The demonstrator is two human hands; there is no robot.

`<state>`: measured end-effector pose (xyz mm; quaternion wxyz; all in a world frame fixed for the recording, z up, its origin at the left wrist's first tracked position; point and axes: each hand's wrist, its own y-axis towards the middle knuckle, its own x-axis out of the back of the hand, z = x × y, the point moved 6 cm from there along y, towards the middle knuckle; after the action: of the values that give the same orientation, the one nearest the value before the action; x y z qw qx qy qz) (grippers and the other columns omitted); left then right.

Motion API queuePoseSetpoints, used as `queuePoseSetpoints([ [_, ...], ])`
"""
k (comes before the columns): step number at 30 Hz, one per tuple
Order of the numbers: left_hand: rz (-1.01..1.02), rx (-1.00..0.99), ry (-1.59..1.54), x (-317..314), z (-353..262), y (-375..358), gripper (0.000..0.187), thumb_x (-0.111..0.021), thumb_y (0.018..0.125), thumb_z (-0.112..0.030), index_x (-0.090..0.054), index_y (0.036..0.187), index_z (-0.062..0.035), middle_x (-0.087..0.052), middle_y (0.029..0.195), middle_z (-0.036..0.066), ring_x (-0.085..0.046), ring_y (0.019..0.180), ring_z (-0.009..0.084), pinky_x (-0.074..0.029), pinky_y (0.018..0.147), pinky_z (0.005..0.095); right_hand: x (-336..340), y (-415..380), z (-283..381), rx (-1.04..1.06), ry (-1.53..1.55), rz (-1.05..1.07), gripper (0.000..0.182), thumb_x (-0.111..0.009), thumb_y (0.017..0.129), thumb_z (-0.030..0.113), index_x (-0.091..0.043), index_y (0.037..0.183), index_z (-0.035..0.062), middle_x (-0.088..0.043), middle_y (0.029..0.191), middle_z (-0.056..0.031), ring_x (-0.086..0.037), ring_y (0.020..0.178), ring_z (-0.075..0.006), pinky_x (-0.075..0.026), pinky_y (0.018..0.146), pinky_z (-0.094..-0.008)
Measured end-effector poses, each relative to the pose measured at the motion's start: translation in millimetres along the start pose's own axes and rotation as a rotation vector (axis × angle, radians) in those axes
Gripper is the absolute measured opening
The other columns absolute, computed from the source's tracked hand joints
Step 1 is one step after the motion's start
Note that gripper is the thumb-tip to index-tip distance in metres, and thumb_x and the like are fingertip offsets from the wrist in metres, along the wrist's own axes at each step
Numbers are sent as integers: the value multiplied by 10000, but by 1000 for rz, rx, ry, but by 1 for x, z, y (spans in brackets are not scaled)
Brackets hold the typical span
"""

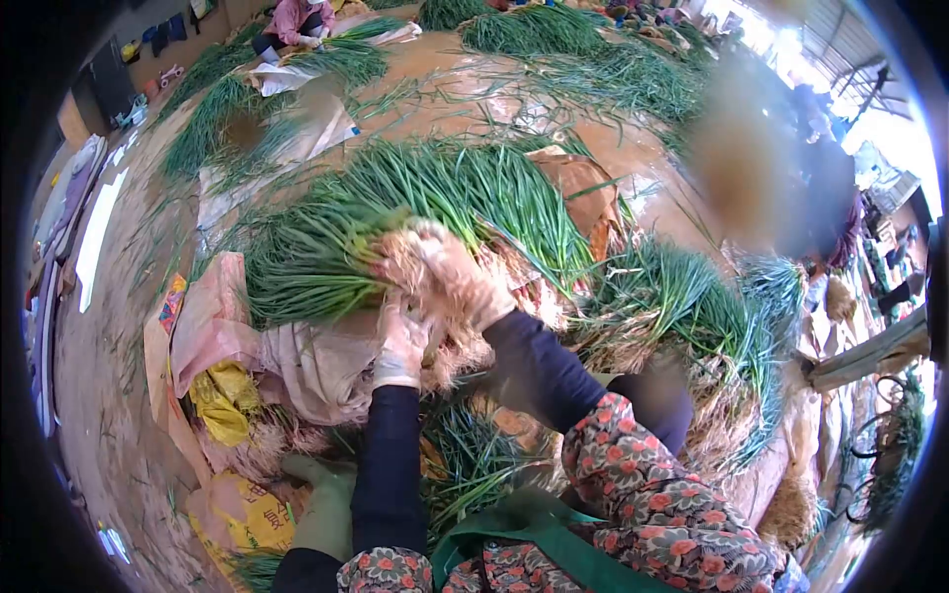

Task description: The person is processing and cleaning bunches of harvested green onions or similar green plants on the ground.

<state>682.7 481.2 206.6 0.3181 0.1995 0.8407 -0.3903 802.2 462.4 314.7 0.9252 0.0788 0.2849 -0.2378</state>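
A bunch of green onions [321, 267] lies with its leaves to the left and its pale, shaggy roots toward me. My left hand [400, 341], in a thin whitish glove, grips the bunch from below near the root end. From above, my right hand [460, 277], also gloved and slightly smeared by motion, is closed at the roots; its fingertips are partly hidden. Just beyond both hands is a long heap of green onions [450, 188]. Under the left hand is a pale pinkish sack [321, 366].
Yellow sacking [222, 400] and a pink sack [213, 321] lie at left. More green onions [692, 306] are piled at right, others [474, 465] near my lap. Another person [297, 25] works at the far left. A wooden pole [870, 351] juts in at right. Blurry spots cover the upper right.
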Motion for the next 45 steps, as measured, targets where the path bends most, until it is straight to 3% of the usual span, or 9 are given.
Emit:
queuePoseSetpoints([
  [3,140,-46,208,29,1,25,309,-550,878,-280,-504,1124,-98,-523,1050,57,-493,978,219,-452,870,427,20,27,8,398,-337,-75,360,-635,828,150,-529,1142,9,-589,1092,-98,-565,987,-162,-446,839,-257],
  [8,-131,32,112,147,-7,-42,395,-549,878,-229,-443,1233,-92,-471,1150,95,-461,1044,261,-436,890,478,162,-35,-89,-170,-1806,-55,404,-600,829,245,-534,1160,23,-605,1074,-141,-580,969,-257,-452,841,-329],
  [14,-200,-32,792,219,-61,-135,324,-534,882,-278,-526,1186,-166,-565,1154,-23,-540,975,144,-451,748,383,171,-154,-54,-279,-1640,-134,477,-519,868,310,-472,1230,3,-593,1063,-146,-577,909,-260,-454,790,-349],
  [15,-242,70,840,208,-69,-157,276,-525,893,-266,-560,1153,-179,-615,1072,-48,-567,912,105,-450,697,320,280,-152,-130,-315,-665,-332,145,-485,862,145,-577,918,48,-582,811,-101,-569,812,-155,-454,662,-282],
  [20,-32,-13,784,172,-98,-240,262,-481,935,-220,-563,1165,-128,-646,1038,31,-601,911,123,-448,708,277,84,-169,-124,260,-2053,797,167,-526,851,143,-602,994,104,-576,904,-51,-576,800,-246,-485,757,-328],
  [26,35,-4,469,180,-48,-235,325,-481,922,-250,-523,1202,-92,-620,1104,68,-581,1008,171,-426,862,319,-83,-116,-116,213,-1532,238,241,-543,856,246,-586,1031,85,-613,1032,-200,-604,916,-327,-466,803,-371],
  [37,-61,-68,340,212,-47,-212,374,-478,922,-286,-513,1229,-75,-524,1260,18,-486,1132,157,-354,933,320,-125,-153,-160,-102,-1351,466,283,-559,872,289,-608,990,36,-617,740,-163,-607,694,-302,-473,602,-404],
  [38,-92,-6,297,222,-40,-205,349,-453,934,-279,-522,1214,-80,-561,1197,29,-533,1052,161,-395,896,327,-131,-191,-169,426,-1407,775,299,-563,883,310,-610,1011,44,-626,816,-147,-604,720,-261,-476,621,-351],
  [45,-131,28,59,223,-15,-212,239,-390,960,-196,-553,1076,-65,-564,809,18,-573,734,140,-493,632,276,-92,-179,-208,-339,-926,472,337,-523,919,263,-543,1129,0,-619,914,-51,-588,795,-131,-491,678,-256],
])
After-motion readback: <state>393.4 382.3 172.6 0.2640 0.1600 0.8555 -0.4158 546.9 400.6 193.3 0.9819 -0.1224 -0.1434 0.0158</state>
